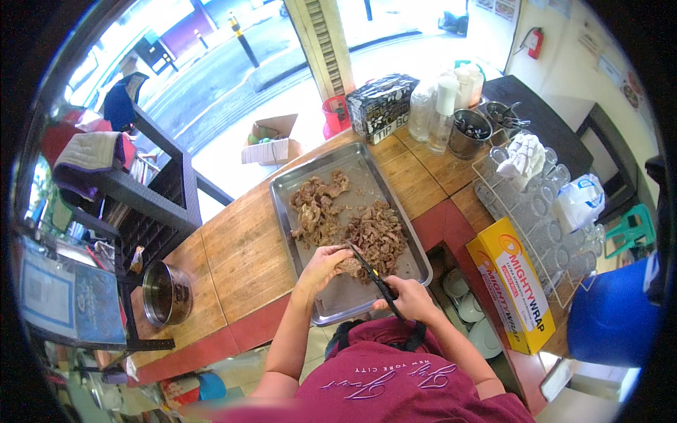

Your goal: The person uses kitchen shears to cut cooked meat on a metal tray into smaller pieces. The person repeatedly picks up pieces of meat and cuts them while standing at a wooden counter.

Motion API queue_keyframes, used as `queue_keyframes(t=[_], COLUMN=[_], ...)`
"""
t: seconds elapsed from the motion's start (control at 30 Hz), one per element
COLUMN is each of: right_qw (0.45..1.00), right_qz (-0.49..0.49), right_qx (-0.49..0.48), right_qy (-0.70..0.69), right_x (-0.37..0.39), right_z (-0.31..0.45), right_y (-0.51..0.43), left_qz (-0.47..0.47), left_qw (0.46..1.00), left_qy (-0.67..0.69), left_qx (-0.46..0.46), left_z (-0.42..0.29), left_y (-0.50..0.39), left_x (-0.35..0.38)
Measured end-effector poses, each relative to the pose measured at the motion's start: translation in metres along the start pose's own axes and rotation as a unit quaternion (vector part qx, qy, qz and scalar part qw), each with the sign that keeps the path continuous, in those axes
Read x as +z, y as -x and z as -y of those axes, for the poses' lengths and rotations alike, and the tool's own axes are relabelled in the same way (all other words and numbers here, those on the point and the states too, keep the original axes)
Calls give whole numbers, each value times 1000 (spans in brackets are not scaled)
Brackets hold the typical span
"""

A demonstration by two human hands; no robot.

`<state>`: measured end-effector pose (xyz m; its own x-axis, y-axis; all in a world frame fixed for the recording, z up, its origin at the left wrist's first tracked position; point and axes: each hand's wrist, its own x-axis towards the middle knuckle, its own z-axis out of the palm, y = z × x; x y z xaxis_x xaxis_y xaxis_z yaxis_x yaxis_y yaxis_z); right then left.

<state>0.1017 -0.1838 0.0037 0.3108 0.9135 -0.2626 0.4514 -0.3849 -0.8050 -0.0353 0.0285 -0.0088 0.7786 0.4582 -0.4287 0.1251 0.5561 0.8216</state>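
My left hand (321, 269) pinches a piece of cooked meat (349, 265) over the near part of a rectangular metal tray (330, 304). Black-handled kitchen scissors (376, 276) are in my right hand (410, 299), their blades reaching up to the meat beside my left fingers. Whether the blades are parted is too small to tell. Inside the tray, larger meat pieces (316, 211) form a pile at the far left. Smaller cut bits (378, 238) are heaped on the right side, just beyond the scissors.
The tray rests on a tiled wooden-look counter (238, 264) with a steel pot (167, 293) at left. Behind the tray stand a patterned box (381, 108), bottles (443, 113) and a cutlery container (469, 135). To the right are an aluminium foil box (510, 285) and a glass rack (539, 232).
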Motion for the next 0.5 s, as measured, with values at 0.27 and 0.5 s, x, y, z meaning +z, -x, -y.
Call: queue_keyframes(t=[0.27,0.5], right_qw=[996,995], right_qz=[-55,-28], right_qx=[16,33], right_qy=[-70,-88], right_x=[16,11], right_z=[-11,-11], right_y=[-3,-1], left_qz=[-88,-138], left_qw=[992,988], left_qy=[43,12], left_qx=[75,65], left_z=[7,7], left_y=[-5,-6], left_x=[9,4])
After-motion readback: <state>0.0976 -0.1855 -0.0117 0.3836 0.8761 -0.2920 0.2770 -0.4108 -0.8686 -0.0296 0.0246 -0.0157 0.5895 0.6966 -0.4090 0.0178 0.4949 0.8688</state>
